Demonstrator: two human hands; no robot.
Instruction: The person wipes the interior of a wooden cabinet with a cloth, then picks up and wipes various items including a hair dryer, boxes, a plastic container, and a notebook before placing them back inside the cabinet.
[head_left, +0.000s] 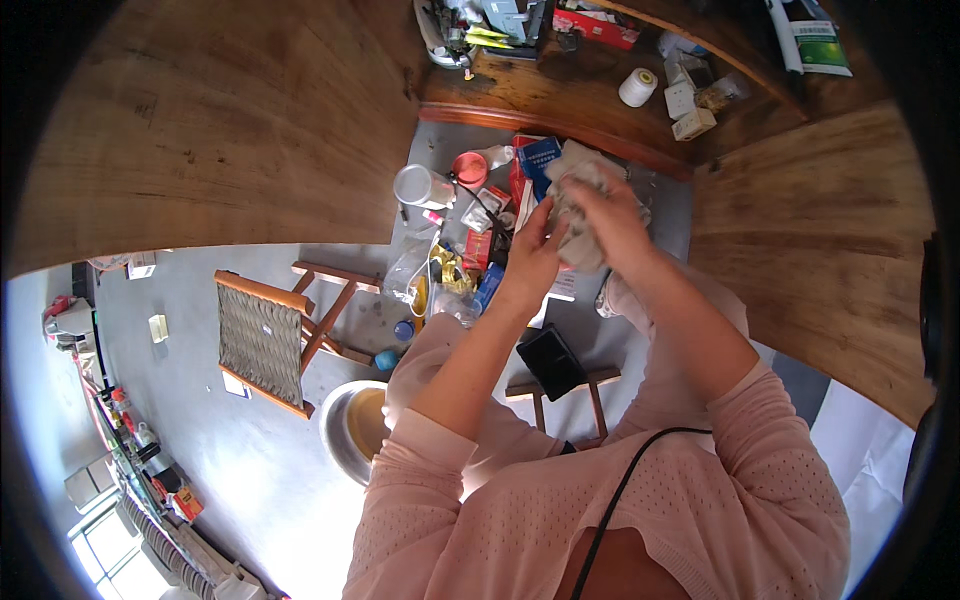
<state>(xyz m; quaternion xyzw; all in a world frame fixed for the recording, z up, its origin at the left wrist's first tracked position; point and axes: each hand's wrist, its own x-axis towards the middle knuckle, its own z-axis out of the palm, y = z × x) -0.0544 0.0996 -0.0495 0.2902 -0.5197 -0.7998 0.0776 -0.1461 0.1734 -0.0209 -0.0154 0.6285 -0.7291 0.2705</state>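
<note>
Both of my hands are at a crumpled beige cloth (581, 244), held over a pile of small items on the grey floor. My left hand (536, 251) touches the cloth's left side with its fingers pointing up. Blurred, my right hand (611, 214) lies over the cloth's upper right part; whether its fingers grip is unclear. Beside the cloth are a blue box (538, 159) and a red box (478, 249). Further left lie a clear jar (420, 186), a round red lid (470, 169), a gold ribbon (448, 268) and clear plastic.
Open wooden cabinet doors stand at left (225, 135) and right (802, 255). The cabinet shelf holds a white thread cone (638, 87) and small boxes (694, 124). A folding stool (262, 337), a metal basin (337, 427) and a black tablet-like object (553, 362) are near my legs.
</note>
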